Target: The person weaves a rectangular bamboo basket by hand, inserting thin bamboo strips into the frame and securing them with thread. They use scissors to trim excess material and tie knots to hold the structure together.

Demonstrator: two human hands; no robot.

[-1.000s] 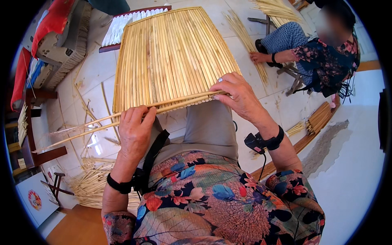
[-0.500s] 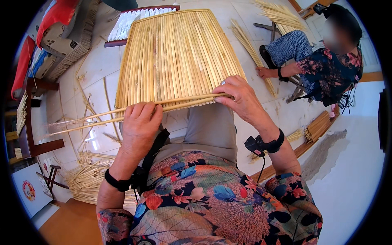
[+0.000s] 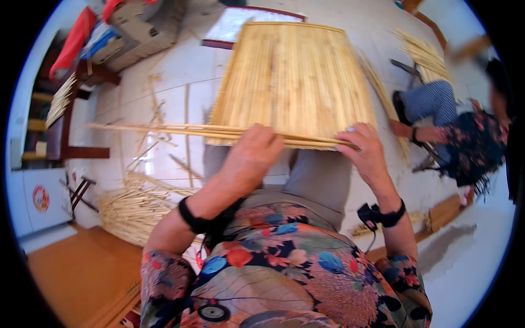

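I see left hand [image 3: 252,157] closed round straws [image 3: 219,132]; right hand [image 3: 365,152] pinching their ends; straws lie along near edge of mat [image 3: 295,82].

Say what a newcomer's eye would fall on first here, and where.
Probably the big yellow stalk mat comes first, filling the upper middle. Next are the left hand and right hand, gripping long stalks along its near edge. A loose stalk pile lies on the floor at lower left.
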